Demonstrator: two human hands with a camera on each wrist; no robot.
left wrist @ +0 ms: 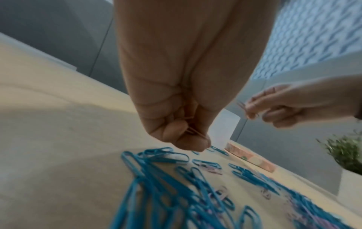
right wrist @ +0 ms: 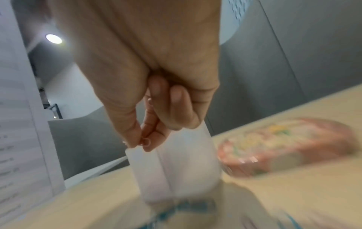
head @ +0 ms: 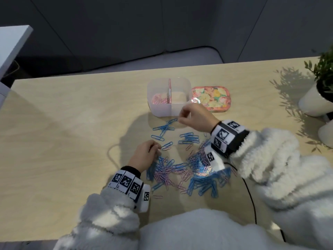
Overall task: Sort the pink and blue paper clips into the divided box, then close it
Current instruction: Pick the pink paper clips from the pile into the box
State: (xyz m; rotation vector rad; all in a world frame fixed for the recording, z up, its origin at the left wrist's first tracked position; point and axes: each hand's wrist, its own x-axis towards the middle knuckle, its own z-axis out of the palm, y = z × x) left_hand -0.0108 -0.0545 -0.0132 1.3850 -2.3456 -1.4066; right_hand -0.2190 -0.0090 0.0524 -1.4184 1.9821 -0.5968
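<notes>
The translucent divided box point(head: 177, 110) stands open at the back of the table, with pink clips point(head: 159, 101) in its left compartment. Its floral lid point(head: 210, 98) lies just to the right. A mixed heap of blue and pink paper clips point(head: 189, 170) is spread in front of me. My left hand point(head: 156, 148) hovers at the heap's left edge and pinches pink clips point(left wrist: 192, 131) in its curled fingers. My right hand point(head: 180, 118) is raised at the box's front wall point(right wrist: 176, 167) and pinches a pink clip point(right wrist: 146, 141) between thumb and forefinger.
Two white pots with a green plant point(head: 322, 73) stand at the table's right edge. A black cable point(head: 250, 195) runs from my right wrist toward me. Loose blue clips point(head: 164, 129) lie between the heap and the box.
</notes>
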